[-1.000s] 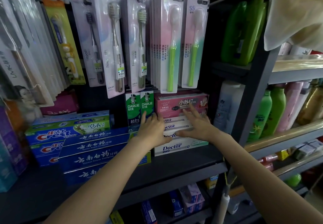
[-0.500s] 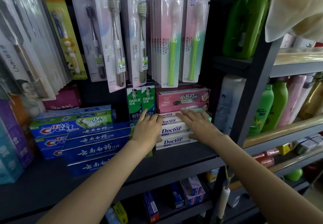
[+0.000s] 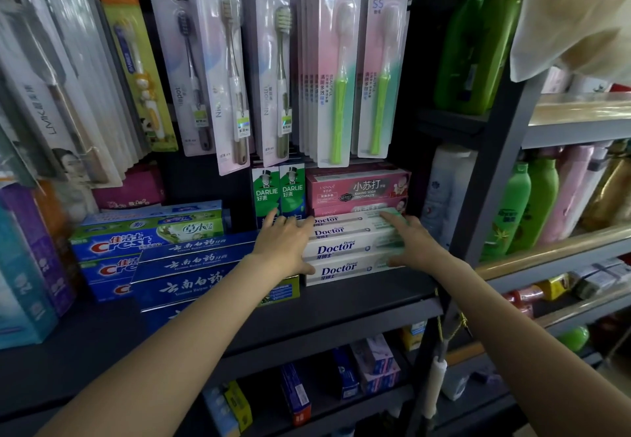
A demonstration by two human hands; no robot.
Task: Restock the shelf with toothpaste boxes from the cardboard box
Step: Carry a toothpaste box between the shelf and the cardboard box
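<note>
Hands (image 3: pixel 283 245) flank stacked Doctor boxes (image 3: pixel 341 249).

Glossy card toothpaste boxes (image 3: pixel 341 249) — matt shelf (image 3: pixel 358 303)

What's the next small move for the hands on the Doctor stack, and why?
Probably a short push straight back. Both hands, left and right, rest flat on the ends of the Doctor boxes, whose fronts look stepped: the lower ones sit nearer the shelf edge than the upper ones. Levelling the faces should square the stack under the pink boxes.
</note>
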